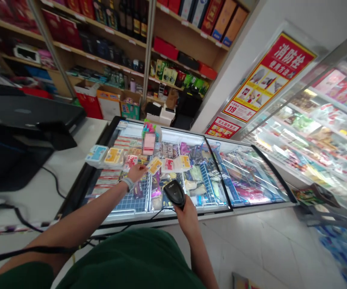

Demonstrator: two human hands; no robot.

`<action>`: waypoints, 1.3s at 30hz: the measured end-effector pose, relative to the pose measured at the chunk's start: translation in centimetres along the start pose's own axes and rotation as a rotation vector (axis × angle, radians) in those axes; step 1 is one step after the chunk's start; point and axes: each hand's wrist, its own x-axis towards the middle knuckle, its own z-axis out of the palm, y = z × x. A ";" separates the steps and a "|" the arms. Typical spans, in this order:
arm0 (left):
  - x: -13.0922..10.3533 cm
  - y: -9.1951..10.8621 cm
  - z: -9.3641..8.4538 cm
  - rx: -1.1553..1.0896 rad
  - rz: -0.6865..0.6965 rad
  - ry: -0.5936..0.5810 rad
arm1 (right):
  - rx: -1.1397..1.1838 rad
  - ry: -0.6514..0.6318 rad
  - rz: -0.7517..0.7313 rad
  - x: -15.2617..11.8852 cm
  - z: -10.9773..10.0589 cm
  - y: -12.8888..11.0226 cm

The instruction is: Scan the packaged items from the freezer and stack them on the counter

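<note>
the left hand [136, 171] pinches the near edge of a small yellow pack [154, 165] with its fingertips, and the right hand [186, 210] is wrapped around the handle of a black scanner [174, 193]. the yellow pack is over the glass top of the long freezer [217, 168], between two groups of packs; i can't tell if it touches the glass. it looks light and flat, so one hand should be plenty. the shiny wrap may be a bit slippery, and what is inside may be soft, so a gentle hold on the side edges seems best, with no hard squeeze. the scanner looks hard and stiff, easy to hold by its handle, but its thin cord [161, 210] could tug. now to count: the group on the left has one blue pack [96, 154], one more yellow one [114, 155] and one red pack [131, 161]. the group on the right has one red [169, 164] and one yellow [185, 161]. with the held one, that makes six: three yellow, two red, one blue. some may sit in piles, but i can't tell. i see one scanner, and two red signs [269, 76] on the pillar.
</note>
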 end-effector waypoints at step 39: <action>-4.8 1.3 -6.9 0.082 0.230 0.194 | 0.027 -0.139 -0.141 2.3 1.6 -2.0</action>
